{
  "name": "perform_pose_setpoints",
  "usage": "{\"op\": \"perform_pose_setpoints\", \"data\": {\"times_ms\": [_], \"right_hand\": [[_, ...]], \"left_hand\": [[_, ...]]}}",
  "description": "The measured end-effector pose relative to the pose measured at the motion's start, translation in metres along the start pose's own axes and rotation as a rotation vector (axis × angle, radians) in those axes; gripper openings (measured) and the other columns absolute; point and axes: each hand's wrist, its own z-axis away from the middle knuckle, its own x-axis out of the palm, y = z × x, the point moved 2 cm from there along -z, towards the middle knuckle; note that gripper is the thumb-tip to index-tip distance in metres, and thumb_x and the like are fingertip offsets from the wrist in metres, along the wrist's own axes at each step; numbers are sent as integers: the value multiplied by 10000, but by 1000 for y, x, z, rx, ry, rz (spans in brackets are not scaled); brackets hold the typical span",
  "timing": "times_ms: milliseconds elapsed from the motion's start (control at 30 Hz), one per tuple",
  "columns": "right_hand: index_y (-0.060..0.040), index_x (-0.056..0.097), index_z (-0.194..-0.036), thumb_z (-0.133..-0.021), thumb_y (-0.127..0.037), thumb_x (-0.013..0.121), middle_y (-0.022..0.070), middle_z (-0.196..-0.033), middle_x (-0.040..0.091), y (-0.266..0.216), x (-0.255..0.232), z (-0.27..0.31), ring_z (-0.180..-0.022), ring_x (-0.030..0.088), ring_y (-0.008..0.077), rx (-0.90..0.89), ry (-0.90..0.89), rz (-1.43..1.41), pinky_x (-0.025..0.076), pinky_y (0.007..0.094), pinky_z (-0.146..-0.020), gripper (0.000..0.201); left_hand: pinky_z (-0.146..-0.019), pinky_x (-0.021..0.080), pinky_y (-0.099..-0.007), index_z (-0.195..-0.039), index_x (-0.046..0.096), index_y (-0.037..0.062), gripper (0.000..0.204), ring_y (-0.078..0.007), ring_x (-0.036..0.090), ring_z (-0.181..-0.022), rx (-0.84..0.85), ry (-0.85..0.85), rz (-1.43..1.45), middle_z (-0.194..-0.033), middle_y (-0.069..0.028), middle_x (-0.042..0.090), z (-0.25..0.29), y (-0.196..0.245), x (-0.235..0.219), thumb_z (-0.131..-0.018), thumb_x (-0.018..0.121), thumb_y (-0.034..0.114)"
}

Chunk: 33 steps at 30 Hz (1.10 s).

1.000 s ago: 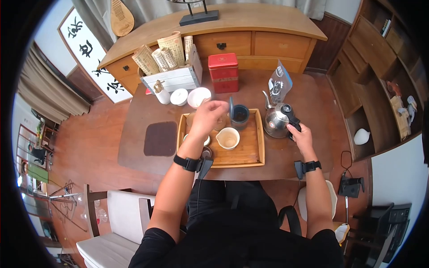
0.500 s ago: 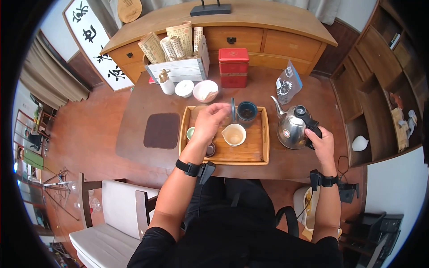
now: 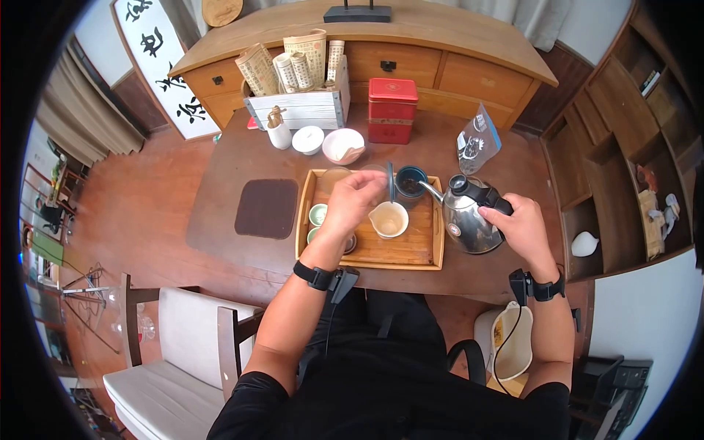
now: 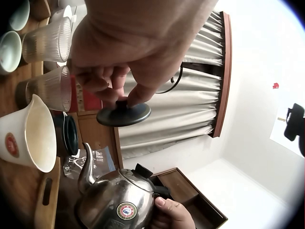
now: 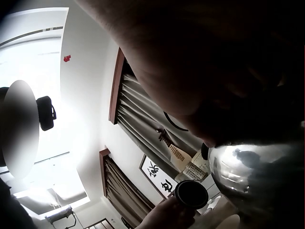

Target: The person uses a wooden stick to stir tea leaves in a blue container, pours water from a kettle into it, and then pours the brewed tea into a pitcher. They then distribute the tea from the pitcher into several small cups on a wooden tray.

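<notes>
My left hand (image 3: pixel 353 202) pinches a dark round lid (image 4: pixel 123 116) by its knob, holding it on edge just left of a dark teal cup (image 3: pixel 412 174) with dark contents. My right hand (image 3: pixel 522 224) grips the black handle of a shiny steel gooseneck kettle (image 3: pixel 469 226), tilted with its spout tip at the cup's rim. In front of the cup, a cream pitcher (image 3: pixel 389 221) stands on the bamboo tray (image 3: pixel 407 257). Small pale green cups (image 3: pixel 317 214) sit partly behind my left wrist. The left wrist view also shows two ribbed glasses (image 4: pixel 46 40) beside the pitcher.
Behind the tray stand a pink-white bowl (image 3: pixel 343 147), a white lidded bowl (image 3: pixel 308 139), a white holder (image 3: pixel 279 136) and a red tin (image 3: pixel 392 110). A clear pouch (image 3: pixel 478 143) stands behind the kettle. A dark mat (image 3: pixel 266 209) lies left of the tray.
The kettle has come up and left from beside the tray, tipping so its spout reaches the teal cup. My left hand keeps the lid beside the cup.
</notes>
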Motion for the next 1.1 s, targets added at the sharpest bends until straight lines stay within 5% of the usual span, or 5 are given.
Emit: {"op": "perform_pose_setpoints", "data": {"times_ms": [433, 567, 633, 833, 1100], "right_hand": [[91, 738, -884, -851, -346, 857, 273, -760, 710, -46, -13, -15, -685, 739, 367, -27, -68, 248, 564, 434, -671, 454], [94, 723, -865, -857, -317, 877, 230, -714, 694, -50, -16, -18, -613, 680, 264, -63, -66, 297, 529, 414, -625, 438], [97, 731, -863, -834, -362, 849, 311, -774, 694, -55, -18, -19, -726, 735, 428, -61, -83, 329, 568, 465, -702, 475], [100, 722, -857, -839, -310, 875, 251, -721, 696, -56, -19, -24, -628, 708, 303, -111, -79, 371, 540, 424, -633, 438], [91, 738, -874, -842, -324, 857, 274, -764, 709, -72, -22, -22, -700, 728, 357, -75, -105, 368, 561, 444, -687, 432]], "left_hand": [[-633, 423, -206, -1191, 761, 38, 231, -11, 536, -711, -2, -2, 30, -889, 57, 699, 4, -1, -3, -1037, 745, 209], [-621, 414, -201, -1195, 758, 34, 233, -12, 533, -686, -10, -3, 41, -857, 58, 690, 5, 0, -2, -1037, 745, 205], [-619, 412, -200, -1194, 758, 33, 233, -12, 532, -685, -8, -3, 45, -854, 59, 688, 6, 1, -2, -1037, 745, 204], [-621, 412, -201, -1192, 757, 27, 234, -13, 534, -687, -2, -5, 59, -871, 53, 702, 7, -1, -4, -1035, 745, 199], [-623, 410, -201, -1194, 753, 17, 240, -13, 532, -689, 12, -18, 56, -892, 47, 716, 8, -1, -5, -1035, 744, 196]]}}
